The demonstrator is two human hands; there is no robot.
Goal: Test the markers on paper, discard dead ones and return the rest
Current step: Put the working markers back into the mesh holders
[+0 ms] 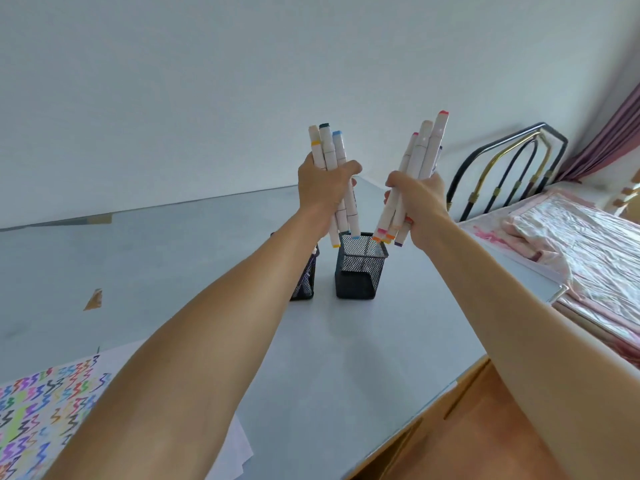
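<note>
My left hand [320, 183] grips a bunch of white markers [329, 147] with coloured caps, held nearly upright. My right hand [420, 199] grips a second bunch of white markers [424, 150], tilted to the right. Both bunches hover just above a black mesh pen holder [358, 271] on the grey table, their lower tips at its rim. A second black mesh holder [306, 278] stands to its left, partly hidden behind my left forearm. The test paper [41, 403], covered in coloured zigzag scribbles, lies at the lower left.
The grey table [346, 358] ends in an edge at the lower right, above a wooden floor. A bed with pink bedding [571, 244] and a metal headboard [502, 168] stands close on the right. A small brown scrap [94, 299] lies on the table's left.
</note>
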